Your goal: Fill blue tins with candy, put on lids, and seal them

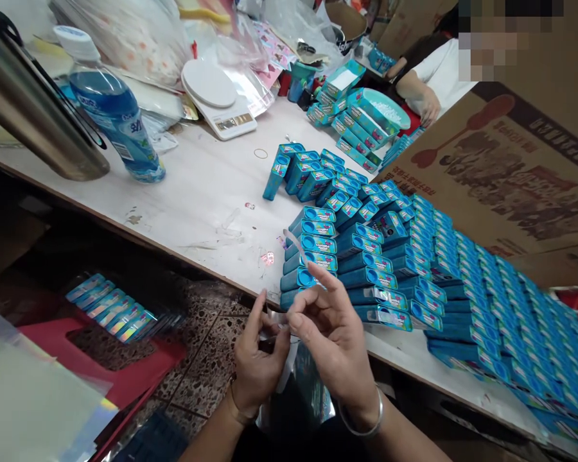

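Note:
Just over the table's front edge, my left hand (262, 351) is closed in a pinch on a piece of shiny clear film (289, 372) that hangs down between my wrists. Close beside it, my right hand (336, 340) has its thumb and a finger bent together. A narrow clear strip (297, 246) clings to its raised index fingertip. Behind my right hand stand rows of small blue boxes (320, 244) with round blue marks on their tops. Two of the nearest boxes (383, 316) bear glossy clear patches. What lies between my thumbs is partly hidden.
A steel flask (43, 109), a blue drink bottle (120, 122) and a white scale (219, 99) stand on the white table (207, 192). A large carton (505, 173) rises at right. Past it sits a person in white (440, 77). Below left is a red stool (149, 366).

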`<state>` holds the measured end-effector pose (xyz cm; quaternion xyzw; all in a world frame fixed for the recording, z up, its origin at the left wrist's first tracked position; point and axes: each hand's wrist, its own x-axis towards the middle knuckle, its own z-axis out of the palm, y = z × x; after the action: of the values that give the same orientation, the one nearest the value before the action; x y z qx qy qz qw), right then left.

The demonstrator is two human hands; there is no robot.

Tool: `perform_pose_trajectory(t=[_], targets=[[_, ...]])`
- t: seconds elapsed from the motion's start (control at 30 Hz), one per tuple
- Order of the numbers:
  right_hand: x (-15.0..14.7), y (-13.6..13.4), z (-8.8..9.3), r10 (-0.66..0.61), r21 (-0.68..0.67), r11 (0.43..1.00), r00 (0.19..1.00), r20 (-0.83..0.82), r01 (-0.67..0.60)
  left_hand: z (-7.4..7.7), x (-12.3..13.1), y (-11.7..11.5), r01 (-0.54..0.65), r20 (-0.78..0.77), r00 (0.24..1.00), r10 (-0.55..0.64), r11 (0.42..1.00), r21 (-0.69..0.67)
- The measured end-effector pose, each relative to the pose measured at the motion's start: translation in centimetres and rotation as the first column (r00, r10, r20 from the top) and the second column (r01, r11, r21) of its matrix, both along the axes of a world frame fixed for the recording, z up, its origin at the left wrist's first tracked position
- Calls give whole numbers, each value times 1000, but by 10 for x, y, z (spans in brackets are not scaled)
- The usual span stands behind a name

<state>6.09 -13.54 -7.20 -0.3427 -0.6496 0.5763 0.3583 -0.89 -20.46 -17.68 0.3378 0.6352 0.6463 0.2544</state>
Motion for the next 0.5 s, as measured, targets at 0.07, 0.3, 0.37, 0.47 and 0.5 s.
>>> perform_pose_trajectory(t=[0.07,0.3,0.37,0.47,0.5], targets=[[10,2,1,-26,16,1000,999,31,26,5,-5,-1,31,29,999,-32,999,14],[27,9,3,-78,86,994,994,77,71,8,-25,0,219,276,932,-235,972,88],[26,9,3,-96,114,990,992,85,86,11,-28,1,249,260,929,-262,965,83],[24,7,3,-138,140,982,988,74,126,21,-30,5,276,224,934,-278,960,41],[23,7,3,-158,145,978,985,68,147,25,-30,7,281,217,936,-277,960,13]])
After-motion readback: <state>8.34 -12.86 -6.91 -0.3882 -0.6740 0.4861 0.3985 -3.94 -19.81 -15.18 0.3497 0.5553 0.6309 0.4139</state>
